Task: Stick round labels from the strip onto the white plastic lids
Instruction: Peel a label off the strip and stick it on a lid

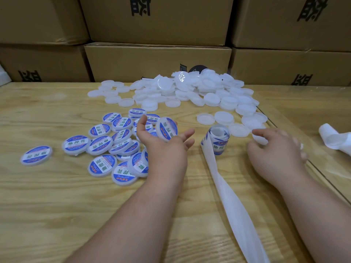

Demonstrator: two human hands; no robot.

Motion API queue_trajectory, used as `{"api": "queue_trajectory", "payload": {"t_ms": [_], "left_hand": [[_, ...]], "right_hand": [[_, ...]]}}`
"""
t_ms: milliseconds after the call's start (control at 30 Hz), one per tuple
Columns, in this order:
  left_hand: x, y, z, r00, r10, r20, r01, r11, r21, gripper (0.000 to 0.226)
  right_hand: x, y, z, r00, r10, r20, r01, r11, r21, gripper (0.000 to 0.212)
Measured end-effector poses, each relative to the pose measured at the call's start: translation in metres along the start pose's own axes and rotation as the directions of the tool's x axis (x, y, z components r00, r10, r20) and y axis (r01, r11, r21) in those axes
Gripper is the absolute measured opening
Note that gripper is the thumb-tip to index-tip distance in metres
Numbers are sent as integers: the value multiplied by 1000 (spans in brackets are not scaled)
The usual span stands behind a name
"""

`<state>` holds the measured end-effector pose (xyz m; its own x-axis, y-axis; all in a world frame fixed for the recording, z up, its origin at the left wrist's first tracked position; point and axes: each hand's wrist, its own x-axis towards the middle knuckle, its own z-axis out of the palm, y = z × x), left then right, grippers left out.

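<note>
Spread wide, my left hand is hovering palm-up over the labelled lids, one labelled lid tilting at its fingertips. I am curling my right hand around a blank white lid beside the label roll, which is standing upright between my hands. Its empty backing strip is trailing toward me across the wooden table. Unlabelled lids are lying heaped before the cardboard boxes.

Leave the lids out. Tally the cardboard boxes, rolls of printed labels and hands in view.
Cardboard boxes: 6
Printed label roll: 1
Hands: 2, the left hand and the right hand
Total: 9
</note>
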<state>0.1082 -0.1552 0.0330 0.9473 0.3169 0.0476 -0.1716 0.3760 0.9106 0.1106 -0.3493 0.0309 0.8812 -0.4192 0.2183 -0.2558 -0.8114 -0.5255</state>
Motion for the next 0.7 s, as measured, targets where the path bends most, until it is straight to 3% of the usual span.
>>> {"api": "queue_trajectory", "payload": {"t_ms": [67,267,433,567,700], "left_hand": [[2,2,2,1000,-17,-20,15,996,-88,81],[3,1,1,999,-38,-30,31,980,-196,68],[4,2,-2,998,-59,-18,56,989,-140,13],[2,1,-2,997,-68,35,70,995,-73,14],[-2,2,-1,992,-62,112,63,998,-13,14]], "right_hand": [[0,1,1,998,-1,55,5,997,-80,33],[-5,-3,3,991,-104,88,101,994,37,12],[-7,-4,4,985,-155,75,156,988,-2,20],[-9,-7,1,984,-177,-10,177,978,108,20],[-21,-16,-5,933,-277,-228,333,906,262,18]]}}
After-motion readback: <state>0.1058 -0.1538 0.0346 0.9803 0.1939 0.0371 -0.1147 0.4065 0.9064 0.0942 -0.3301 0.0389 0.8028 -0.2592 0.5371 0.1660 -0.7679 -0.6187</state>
